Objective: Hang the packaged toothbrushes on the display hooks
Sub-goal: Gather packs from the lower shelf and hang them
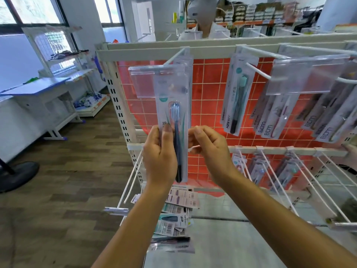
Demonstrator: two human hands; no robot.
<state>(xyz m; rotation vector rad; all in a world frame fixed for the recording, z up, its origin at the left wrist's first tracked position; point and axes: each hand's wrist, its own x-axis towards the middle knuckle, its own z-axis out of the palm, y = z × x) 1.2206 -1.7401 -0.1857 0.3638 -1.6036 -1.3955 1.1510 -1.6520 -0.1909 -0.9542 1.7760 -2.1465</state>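
Currently toothbrush pkg upright in left hand, right hand alongside.

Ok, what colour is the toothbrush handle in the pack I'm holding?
The handle is dark navy; head view shows it best.

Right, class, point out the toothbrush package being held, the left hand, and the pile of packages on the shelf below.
held toothbrush package (174,111): head view, brush head.
left hand (160,153): head view, back of hand.
pile of packages (181,198): head view, barcoded backing card.
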